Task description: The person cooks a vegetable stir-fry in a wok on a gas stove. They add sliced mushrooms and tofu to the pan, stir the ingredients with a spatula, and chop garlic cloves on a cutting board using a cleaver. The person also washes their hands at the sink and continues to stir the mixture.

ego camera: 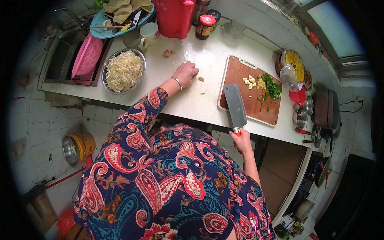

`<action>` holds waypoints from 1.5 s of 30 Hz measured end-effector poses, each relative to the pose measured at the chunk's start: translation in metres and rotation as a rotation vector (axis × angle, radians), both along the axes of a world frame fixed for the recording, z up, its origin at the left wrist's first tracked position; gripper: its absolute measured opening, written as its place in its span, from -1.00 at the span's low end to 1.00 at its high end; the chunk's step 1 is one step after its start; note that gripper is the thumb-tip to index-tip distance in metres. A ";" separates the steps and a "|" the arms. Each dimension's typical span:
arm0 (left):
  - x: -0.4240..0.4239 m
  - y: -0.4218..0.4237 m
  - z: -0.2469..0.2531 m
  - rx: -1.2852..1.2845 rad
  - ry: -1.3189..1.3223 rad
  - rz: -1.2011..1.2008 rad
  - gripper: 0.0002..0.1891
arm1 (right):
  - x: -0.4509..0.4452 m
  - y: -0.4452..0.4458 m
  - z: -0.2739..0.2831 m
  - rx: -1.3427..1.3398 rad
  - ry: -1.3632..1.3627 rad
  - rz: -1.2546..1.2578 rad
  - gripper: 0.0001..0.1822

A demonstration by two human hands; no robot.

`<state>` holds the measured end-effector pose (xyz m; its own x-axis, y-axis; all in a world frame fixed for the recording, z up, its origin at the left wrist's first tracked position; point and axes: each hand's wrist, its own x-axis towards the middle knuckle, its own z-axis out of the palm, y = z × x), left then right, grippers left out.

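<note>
My right hand (242,141) grips the red handle of a cleaver (235,105), whose broad blade lies over the left part of a brown cutting board (232,66). On the board are peeled garlic cloves (249,81), minced yellowish bits (261,83) and chopped green leaves (272,85). My left hand (186,73) rests on the white counter (180,102), fingers curled down; whether it holds anything is hidden. Beside its fingertips lies a small brown piece (201,79). A metal bowl of bean sprouts (124,70) stands to the left.
At the back stand a red kettle (172,18), lidded jars (205,25), a mug (149,33) and a glass (233,29). A sink with a pink colander (87,57) is at left. Metal bowls (300,117) and a dark cooker (324,108) stand right of the board.
</note>
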<state>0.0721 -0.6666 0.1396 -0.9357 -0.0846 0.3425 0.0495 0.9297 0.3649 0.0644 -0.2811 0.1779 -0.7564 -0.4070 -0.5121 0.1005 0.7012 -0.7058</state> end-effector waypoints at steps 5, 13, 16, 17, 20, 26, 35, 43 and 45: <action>0.004 0.030 0.003 0.174 0.101 0.086 -0.92 | 0.021 0.003 -0.005 -0.043 0.111 -0.005 -0.74; 0.035 0.054 -0.008 0.224 -0.113 -0.225 -0.93 | 0.039 -0.005 -0.026 -0.091 0.474 0.156 -0.78; 0.075 0.056 0.001 0.335 -0.044 -0.073 -0.83 | 0.044 -0.008 -0.030 -0.018 0.501 0.224 -0.79; 0.083 0.054 0.002 0.411 0.003 0.011 -0.81 | 0.043 -0.010 -0.028 -0.012 0.521 0.247 -0.79; 0.106 0.032 0.020 0.586 0.086 0.284 -0.75 | 0.051 -0.027 -0.019 -0.014 0.608 0.283 -0.80; 0.127 0.021 0.026 0.638 0.077 0.457 -0.76 | 0.040 -0.024 -0.052 0.288 0.384 0.517 -0.73; 0.141 0.015 0.016 0.756 0.094 0.506 -0.79 | 0.048 -0.040 -0.038 0.261 0.260 0.432 -0.76; 0.122 0.024 0.010 0.678 -0.001 0.319 -0.81 | 0.025 -0.047 -0.004 0.003 0.202 0.284 -0.77; 0.105 0.043 0.008 0.586 -0.120 0.162 -0.81 | -0.011 -0.047 -0.006 0.081 0.376 0.232 -0.82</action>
<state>0.1773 -0.6235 0.1478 -0.9244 -0.3708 0.0894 -0.1483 0.5651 0.8116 0.0534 -0.3279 0.1718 -0.7895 -0.5579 -0.2559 -0.3193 0.7294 -0.6050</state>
